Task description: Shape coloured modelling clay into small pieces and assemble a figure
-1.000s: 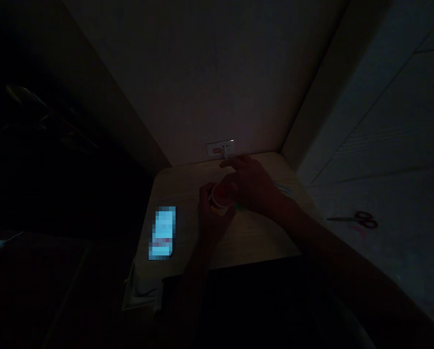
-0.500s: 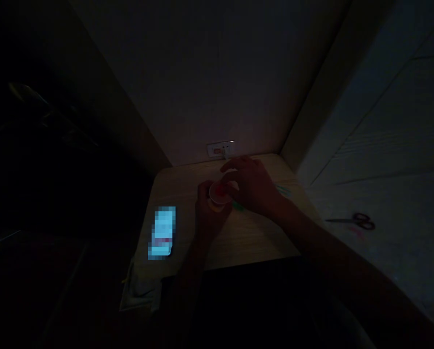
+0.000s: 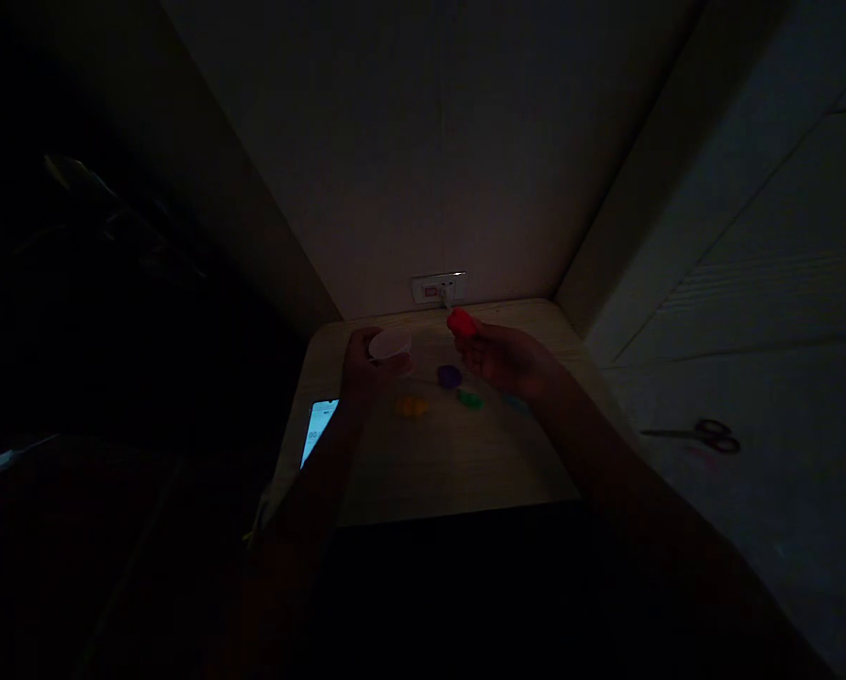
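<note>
The light is very dim. My left hand (image 3: 359, 370) is wrapped round a small translucent plastic cup (image 3: 390, 344) over the back left of the wooden tabletop (image 3: 451, 472). To its right, my right hand (image 3: 512, 361) pinches a bright red lump (image 3: 461, 323) between thumb and fingers, raised off the surface and apart from the cup. Below the hands lie a yellow-orange lump (image 3: 411, 406), a round purple piece (image 3: 449, 377) and a green piece (image 3: 469, 399). A faint blue-green piece (image 3: 516, 403) is partly covered by my right forearm. Their material is too dark to tell.
A lit phone (image 3: 316, 425) lies at the table's left, partly behind my left forearm. A wall socket (image 3: 438, 288) with a plug is just above the back edge. Scissors (image 3: 706, 434) rest on the pale surface at the right.
My hands have separated. The left has moved left with the cup; the right has drawn away with the red lump. The purple and yellow-orange pieces now show uncovered, and my forearm partly covers the phone.
</note>
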Demonstrator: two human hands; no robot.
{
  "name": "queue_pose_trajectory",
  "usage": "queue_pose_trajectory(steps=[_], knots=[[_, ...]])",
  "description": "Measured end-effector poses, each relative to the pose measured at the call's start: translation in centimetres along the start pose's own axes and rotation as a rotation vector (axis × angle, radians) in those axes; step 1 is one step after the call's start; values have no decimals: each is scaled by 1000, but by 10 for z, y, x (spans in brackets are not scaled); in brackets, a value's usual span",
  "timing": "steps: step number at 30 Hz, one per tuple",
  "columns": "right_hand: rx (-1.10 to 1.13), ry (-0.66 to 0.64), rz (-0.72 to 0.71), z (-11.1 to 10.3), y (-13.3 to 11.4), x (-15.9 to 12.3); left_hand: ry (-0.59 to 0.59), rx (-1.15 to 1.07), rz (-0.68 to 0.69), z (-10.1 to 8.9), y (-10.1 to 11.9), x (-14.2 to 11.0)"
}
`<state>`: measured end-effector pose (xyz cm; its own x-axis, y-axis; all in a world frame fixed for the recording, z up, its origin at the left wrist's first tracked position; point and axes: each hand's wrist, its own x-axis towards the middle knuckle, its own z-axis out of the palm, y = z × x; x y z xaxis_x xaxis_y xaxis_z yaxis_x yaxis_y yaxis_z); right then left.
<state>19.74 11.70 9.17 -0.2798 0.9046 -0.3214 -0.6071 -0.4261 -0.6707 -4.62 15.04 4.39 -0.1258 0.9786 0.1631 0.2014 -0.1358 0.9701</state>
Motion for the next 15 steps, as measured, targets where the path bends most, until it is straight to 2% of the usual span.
queue_pose_trajectory(steps=[6,10,15], knots=[[265,-17,39,-7,16,-17,145,300,-92,-40,-22,58],[309,-51,40,-11,25,-27,195,320,-95,-48,-38,79],[258,-78,-16,-12,36,-36,203,336,-90,-51,-42,86]])
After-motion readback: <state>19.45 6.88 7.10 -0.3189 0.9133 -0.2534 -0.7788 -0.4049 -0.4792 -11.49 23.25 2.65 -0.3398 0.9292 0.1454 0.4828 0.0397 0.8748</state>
